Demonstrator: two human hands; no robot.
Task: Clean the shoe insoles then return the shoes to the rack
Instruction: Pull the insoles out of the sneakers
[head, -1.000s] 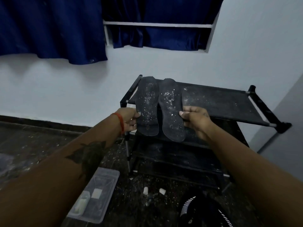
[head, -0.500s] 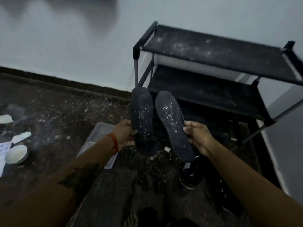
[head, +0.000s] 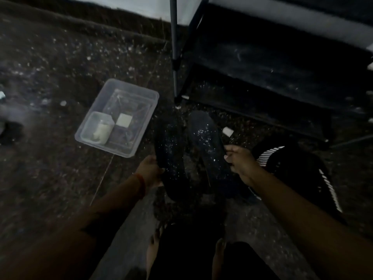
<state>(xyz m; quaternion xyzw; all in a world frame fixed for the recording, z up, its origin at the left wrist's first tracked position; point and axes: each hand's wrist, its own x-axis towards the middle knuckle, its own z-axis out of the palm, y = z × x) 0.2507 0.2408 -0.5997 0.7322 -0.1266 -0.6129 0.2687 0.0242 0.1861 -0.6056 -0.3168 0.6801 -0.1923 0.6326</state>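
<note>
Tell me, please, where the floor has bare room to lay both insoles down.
Free: the floor left of the clear tray, and near the person's feet. Crowded: between tray and rack, and right, by the striped shoe.

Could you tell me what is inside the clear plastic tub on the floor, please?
The clear plastic tub holds a smaller clear container with something pale in it, and a small white square. Blur hides anything more.
</note>
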